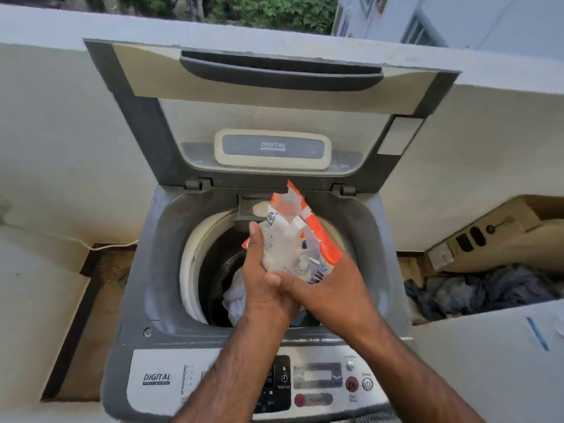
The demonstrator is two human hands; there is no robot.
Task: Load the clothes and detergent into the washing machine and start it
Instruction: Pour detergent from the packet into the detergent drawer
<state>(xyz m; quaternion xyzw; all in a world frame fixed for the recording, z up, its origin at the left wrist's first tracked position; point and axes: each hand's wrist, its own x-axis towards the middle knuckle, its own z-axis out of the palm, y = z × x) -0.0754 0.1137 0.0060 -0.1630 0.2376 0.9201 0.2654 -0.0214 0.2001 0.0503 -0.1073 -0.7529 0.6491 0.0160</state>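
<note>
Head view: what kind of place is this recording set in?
Probably an outdoor balcony or terrace laundry corner. A top-loading washing machine stands open against a low parapet wall, with trees and a neighbouring building beyond it.

Both hands — left hand (265,280), right hand (328,290) — are gripping a detergent pouch (294,239) above the washing machine (171,261) drum, lid (268,111) standing open at twelve o'clock.

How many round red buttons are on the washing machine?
2. One red button sits on the right of the control panel, next to the white power button. The other red button is lower, toward the middle. The person's arms may hide more.
</note>
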